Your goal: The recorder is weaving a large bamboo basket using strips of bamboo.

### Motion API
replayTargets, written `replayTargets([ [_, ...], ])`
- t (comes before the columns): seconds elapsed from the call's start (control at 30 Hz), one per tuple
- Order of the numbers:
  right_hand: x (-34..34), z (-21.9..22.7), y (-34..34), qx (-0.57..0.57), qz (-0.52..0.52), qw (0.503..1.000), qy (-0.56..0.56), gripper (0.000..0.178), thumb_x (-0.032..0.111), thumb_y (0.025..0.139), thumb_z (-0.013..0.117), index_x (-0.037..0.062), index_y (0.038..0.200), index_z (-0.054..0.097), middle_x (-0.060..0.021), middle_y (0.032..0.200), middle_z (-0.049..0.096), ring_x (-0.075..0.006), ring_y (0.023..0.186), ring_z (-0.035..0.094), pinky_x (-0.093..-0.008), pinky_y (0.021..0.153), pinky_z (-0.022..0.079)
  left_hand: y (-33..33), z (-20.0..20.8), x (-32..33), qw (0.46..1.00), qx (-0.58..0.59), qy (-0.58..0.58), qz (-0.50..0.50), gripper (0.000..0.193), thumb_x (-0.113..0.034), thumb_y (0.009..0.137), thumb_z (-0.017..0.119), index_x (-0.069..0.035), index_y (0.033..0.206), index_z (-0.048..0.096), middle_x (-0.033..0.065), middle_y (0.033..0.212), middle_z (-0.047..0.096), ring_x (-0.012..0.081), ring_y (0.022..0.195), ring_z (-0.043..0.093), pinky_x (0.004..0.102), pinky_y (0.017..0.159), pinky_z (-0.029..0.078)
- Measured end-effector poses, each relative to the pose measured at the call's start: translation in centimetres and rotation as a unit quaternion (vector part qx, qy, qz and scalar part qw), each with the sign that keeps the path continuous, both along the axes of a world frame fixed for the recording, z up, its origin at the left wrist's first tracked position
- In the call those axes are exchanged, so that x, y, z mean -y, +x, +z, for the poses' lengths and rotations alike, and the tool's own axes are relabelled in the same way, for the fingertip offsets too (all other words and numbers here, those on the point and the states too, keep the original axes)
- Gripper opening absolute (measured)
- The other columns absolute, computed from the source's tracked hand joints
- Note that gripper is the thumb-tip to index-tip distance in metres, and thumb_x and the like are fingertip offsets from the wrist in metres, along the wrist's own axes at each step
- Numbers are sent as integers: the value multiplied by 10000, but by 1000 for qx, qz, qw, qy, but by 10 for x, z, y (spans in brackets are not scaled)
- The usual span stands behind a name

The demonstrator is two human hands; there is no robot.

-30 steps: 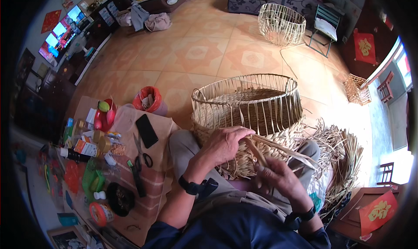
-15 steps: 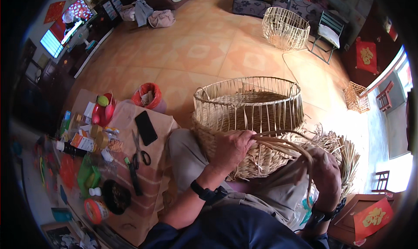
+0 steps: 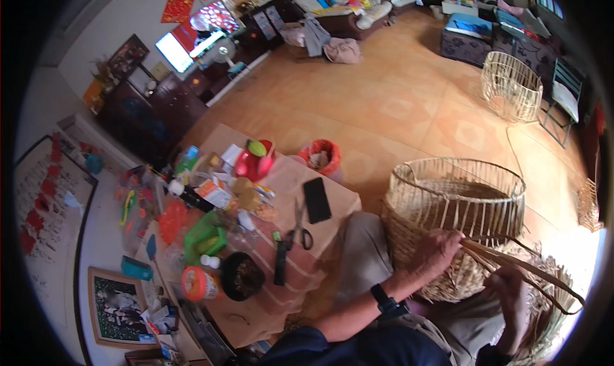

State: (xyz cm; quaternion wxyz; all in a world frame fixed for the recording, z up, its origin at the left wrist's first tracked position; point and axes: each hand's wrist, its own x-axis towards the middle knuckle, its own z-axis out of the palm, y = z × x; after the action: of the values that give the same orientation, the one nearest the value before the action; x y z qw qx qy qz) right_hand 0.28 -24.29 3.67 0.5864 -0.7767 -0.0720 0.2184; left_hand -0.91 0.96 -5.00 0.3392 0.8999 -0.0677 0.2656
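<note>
A large round basket (image 3: 404,228) stands in front of me, its lower wall densely woven from dried plant strands and its upper part open upright ribs under a rim. Beside its near right wall, my left hand (image 3: 436,256) is closed in a pinch on a bunch of long brown strands (image 3: 527,264). These fan out to the right and curve downward at their far ends. Just below them is my right hand (image 3: 510,295), its fingers curled inward and partly blurred. What those fingers hold, if anything, I cannot make out.
Loose dried strands (image 3: 556,280) pile up at the right. On the table (image 3: 336,203) to my left lie scissors (image 3: 298,228), a black phone (image 3: 316,200), a black bowl (image 3: 242,276) and jars. A red-lined bin (image 3: 329,158) stands behind it. Farther off is an open-ribbed basket (image 3: 511,88).
The view has swung left, shifting everything rightward in the picture. My left hand keeps its pinch on the strands. My right hand is lower relative to the strands, which now stretch out farther right.
</note>
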Motion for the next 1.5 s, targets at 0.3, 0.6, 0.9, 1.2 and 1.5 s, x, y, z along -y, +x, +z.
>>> replayTargets([
  [0.3,-88,-33,70,34,-76,975,205,154,190,1002,701,77,929,626,22,717,546,-65,561,473,-246,486,377,-1,-1,3,999,-25,39,0,279,-23,908,659,-21,1178,591,153,829,679,323,778,710,456,675,548],
  [0.6,-111,-41,96,186,-32,963,193,114,97,964,628,-17,959,626,-25,782,636,-133,684,611,-287,642,504,-17,-6,37,903,-35,403,146,596,-347,997,495,74,1416,535,93,1014,610,240,1026,586,450,1087,384],
  [0.9,-108,-17,77,426,126,872,-207,59,42,866,675,-4,873,640,-171,747,599,-278,642,603,-399,575,457,-1,-12,42,933,-76,330,125,535,-461,890,651,13,1137,638,122,965,592,266,954,563,481,1021,414],
  [1.2,-104,-49,49,579,97,755,-293,111,7,838,606,61,924,651,-172,846,615,-352,778,564,-454,738,420,0,-55,23,984,24,177,22,509,-382,961,633,35,1252,608,263,1187,603,415,1196,556,521,1090,421],
  [1.5,-110,-33,54,376,32,916,-134,318,12,898,678,39,1196,571,-196,899,736,-382,754,725,-441,632,557,-3,-18,2,987,-64,131,-61,479,-387,939,659,-15,1233,594,171,1136,596,348,1173,561,490,1157,363],
])
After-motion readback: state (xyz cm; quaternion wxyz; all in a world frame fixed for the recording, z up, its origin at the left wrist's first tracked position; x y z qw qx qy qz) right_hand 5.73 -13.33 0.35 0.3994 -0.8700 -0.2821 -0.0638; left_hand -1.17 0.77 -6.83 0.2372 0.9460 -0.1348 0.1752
